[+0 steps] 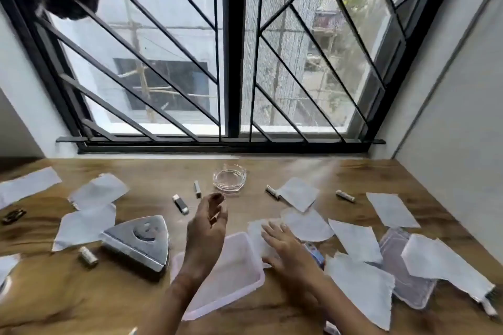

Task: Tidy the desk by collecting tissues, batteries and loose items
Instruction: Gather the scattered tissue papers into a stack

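Observation:
Several white tissues lie scattered over the wooden desk [272, 313]. My right hand [285, 247] rests flat, fingers spread, on a tissue [257, 228] beside a pale plastic container [231, 275]. My left hand [208, 226] hovers above the container with fingers loosely curled, holding nothing that I can see. Batteries lie apart: one [87, 255] at the near left, one [273, 192] and another [345, 195] further back on the right. Two small stick-shaped items [180, 204] [197, 189] lie near the middle.
A glass ashtray [229, 178] stands near the window sill. A grey triangular object [140, 242] sits left of the container. A second clear container [405, 275] lies at right under tissues. A small dark item [13, 216] lies at the far left. A wall bounds the desk's right side.

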Motion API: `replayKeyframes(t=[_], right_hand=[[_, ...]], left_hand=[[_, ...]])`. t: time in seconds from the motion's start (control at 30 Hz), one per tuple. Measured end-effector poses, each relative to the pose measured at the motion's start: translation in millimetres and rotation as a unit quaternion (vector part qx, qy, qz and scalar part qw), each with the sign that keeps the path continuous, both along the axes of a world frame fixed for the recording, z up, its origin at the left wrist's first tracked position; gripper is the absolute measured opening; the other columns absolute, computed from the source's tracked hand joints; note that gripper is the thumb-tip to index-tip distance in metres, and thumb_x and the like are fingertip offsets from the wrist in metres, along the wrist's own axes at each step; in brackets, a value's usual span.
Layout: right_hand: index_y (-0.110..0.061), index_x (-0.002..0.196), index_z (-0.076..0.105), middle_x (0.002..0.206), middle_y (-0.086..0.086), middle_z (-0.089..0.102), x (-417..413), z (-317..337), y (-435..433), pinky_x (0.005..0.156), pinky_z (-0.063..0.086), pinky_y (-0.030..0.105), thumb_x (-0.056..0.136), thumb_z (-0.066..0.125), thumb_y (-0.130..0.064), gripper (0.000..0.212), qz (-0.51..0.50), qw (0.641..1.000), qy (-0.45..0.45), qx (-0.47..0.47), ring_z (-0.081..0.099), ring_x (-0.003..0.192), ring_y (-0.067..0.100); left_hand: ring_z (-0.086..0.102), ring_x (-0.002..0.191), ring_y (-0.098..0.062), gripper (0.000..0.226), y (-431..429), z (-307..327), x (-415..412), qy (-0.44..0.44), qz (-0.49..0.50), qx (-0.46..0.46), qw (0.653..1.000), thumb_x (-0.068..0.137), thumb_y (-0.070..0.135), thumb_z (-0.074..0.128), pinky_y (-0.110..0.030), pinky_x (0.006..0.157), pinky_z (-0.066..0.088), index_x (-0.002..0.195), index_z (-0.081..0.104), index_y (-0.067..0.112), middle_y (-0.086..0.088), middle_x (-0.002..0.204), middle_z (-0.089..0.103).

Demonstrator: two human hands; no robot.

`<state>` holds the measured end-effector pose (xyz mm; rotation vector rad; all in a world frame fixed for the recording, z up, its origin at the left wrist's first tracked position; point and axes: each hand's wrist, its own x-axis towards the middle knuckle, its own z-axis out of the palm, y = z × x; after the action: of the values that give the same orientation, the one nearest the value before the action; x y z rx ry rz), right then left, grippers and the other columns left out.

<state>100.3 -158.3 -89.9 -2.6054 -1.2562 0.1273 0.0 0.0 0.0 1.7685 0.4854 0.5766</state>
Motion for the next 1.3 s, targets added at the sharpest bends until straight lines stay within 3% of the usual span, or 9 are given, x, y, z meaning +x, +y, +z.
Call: replayKeyframes(t=[0.07,0.17,0.3,0.43,0.63,0.83,0.93,1.17,1.3], right_hand=[[-0.004,0.141,0.033,0.153,0.008,0.024,-4,0,0,0.116,0.007,0.029,0.090,0.036,-0.044,0.065,0.006,0.995,0.083,-0.049,0.023,0.141,0.022],[-0.007,0.135,0.046,0.145,0.008,0.040,-6,-6,-1,0.111,0.024,0.026,0.094,0.045,-0.017,0.042,-0.019,0.998,0.055,0.023,0.039,0.134,0.022],[-0.011,0.127,0.055,0.134,-0.002,0.052,-13,-3,4,0.104,0.030,0.016,0.093,0.047,-0.014,0.035,-0.133,0.978,0.109,0.122,0.048,0.125,0.011],[-0.020,0.104,0.070,0.092,-0.012,0.067,-14,17,18,0.067,0.044,0.013,0.092,0.052,-0.030,0.024,-0.313,0.863,0.246,0.311,0.060,0.090,0.006],[-0.015,0.088,0.071,0.076,-0.003,0.071,-26,72,46,0.061,0.048,0.024,0.090,0.058,-0.028,0.019,-0.364,0.686,0.424,0.466,0.063,0.073,0.012],[-0.006,0.067,0.070,0.067,0.013,0.069,-61,112,73,0.056,0.054,0.028,0.092,0.051,-0.022,0.035,-0.294,0.674,0.447,0.510,0.063,0.060,0.020],[-0.009,0.074,0.067,0.083,0.009,0.073,-78,114,90,0.080,0.051,0.031,0.094,0.049,-0.032,0.035,-0.277,0.669,0.466,0.509,0.066,0.084,0.009],[-0.016,0.077,0.071,0.088,-0.002,0.074,-82,104,94,0.088,0.046,0.025,0.093,0.044,-0.043,0.040,-0.296,0.651,0.492,0.497,0.066,0.093,0.008],[-0.022,0.089,0.069,0.101,-0.004,0.070,-68,106,71,0.088,0.045,0.018,0.094,0.046,-0.032,0.025,-0.287,0.652,0.472,0.520,0.062,0.100,0.006]], left_hand=[[0.057,0.107,-0.010,0.026,7,-7,3,0.000,0.018,-0.054,0.998,0.092,0.004,0.050,-0.008,0.085,0.042,0.115,0.055,0.015,0.002,0.113,0.062],[0.061,0.107,-0.015,0.022,13,-17,3,-0.002,0.019,-0.108,0.994,0.092,0.005,0.051,-0.031,0.096,0.046,0.109,0.057,0.018,-0.001,0.110,0.066],[0.063,0.104,-0.017,0.021,16,-17,1,0.023,-0.008,-0.178,0.984,0.093,0.006,0.048,-0.034,0.094,0.047,0.099,0.060,0.022,-0.002,0.107,0.067],[0.064,0.100,-0.018,0.021,21,-15,0,0.039,-0.044,-0.242,0.969,0.095,0.006,0.045,-0.030,0.088,0.048,0.095,0.062,0.019,-0.003,0.106,0.068],[0.059,0.109,-0.021,0.018,24,-16,8,0.068,-0.114,-0.373,0.918,0.094,0.014,0.046,-0.030,0.091,0.046,0.096,0.064,0.014,-0.002,0.105,0.068],[0.062,0.109,-0.007,0.047,7,3,-1,0.003,-0.238,-0.475,0.847,0.082,0.042,0.044,-0.022,0.092,0.050,0.117,0.060,0.015,0.004,0.114,0.069],[0.064,0.105,-0.008,0.045,-1,2,-3,-0.018,-0.253,-0.501,0.827,0.088,0.047,0.044,-0.023,0.092,0.048,0.106,0.071,0.015,0.002,0.107,0.070],[0.068,0.082,-0.015,0.033,3,-18,5,-0.022,-0.202,-0.534,0.821,0.082,0.032,0.050,-0.028,0.074,0.052,0.085,0.073,0.010,-0.005,0.085,0.071],[0.060,0.106,-0.028,0.038,9,-26,6,0.005,-0.150,-0.580,0.800,0.090,0.023,0.047,-0.041,0.103,0.039,0.115,0.062,-0.001,-0.018,0.110,0.066]])
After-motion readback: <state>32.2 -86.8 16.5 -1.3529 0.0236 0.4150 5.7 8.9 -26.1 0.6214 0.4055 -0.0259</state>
